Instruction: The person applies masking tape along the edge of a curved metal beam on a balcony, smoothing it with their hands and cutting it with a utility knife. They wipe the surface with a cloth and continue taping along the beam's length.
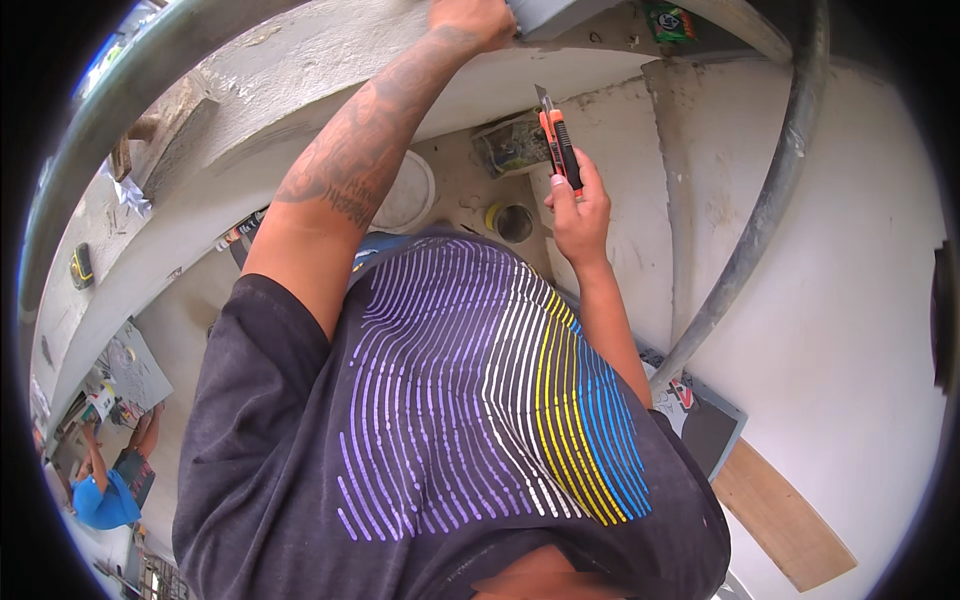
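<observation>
My right hand (578, 205) is closed around an orange and black utility knife (558, 148), its blade out and pointing up. My left arm reaches high, and my left hand (470, 20) presses on a grey flat panel (555, 14) at the top edge; the fingers are partly hidden by it. My dark shirt with striped purple, white, yellow and blue lines fills the lower middle.
A white bucket lid (408, 195) and a tape roll (511, 221) lie below on the concrete steps. A grey curved handrail (770, 200) runs down the right. A wooden board (785, 520) lies at lower right. Another person in a blue cap (100, 500) crouches at lower left.
</observation>
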Available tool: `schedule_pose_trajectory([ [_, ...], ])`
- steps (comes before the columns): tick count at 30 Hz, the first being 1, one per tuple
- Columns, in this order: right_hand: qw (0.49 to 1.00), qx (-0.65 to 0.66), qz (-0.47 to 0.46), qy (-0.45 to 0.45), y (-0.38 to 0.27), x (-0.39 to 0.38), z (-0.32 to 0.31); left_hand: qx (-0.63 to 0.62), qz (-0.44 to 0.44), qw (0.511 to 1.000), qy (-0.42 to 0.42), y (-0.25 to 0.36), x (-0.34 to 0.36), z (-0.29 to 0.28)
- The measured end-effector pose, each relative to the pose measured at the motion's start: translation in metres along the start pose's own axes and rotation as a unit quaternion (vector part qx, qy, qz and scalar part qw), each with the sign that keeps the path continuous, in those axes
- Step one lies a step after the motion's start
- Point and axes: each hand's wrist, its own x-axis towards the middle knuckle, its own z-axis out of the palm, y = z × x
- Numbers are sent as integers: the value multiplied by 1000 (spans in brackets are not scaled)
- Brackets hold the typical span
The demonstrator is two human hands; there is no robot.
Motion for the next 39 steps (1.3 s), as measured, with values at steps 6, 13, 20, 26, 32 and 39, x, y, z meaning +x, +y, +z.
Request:
schedule_pose_trajectory([
  [6,1000,10,2,3,4,-2,4,40,10,999,-22,-5,9,5],
  [13,1000,27,5,-4,6,0,11,-9,-4,1000,14,-17,26,22],
  [20,1000,29,-1,-7,14,2,17,7,-12,1000,-28,-14,25,8],
  [26,998,59,20,8,10,2,14,64,49,995,64,3,-8,-4],
  [32,999,52,2,4,22,0,14,56,27,998,4,2,3,-3],
  [39,997,65,28,-6,17,-5,15,38,17,999,-27,-2,6,-9],
])
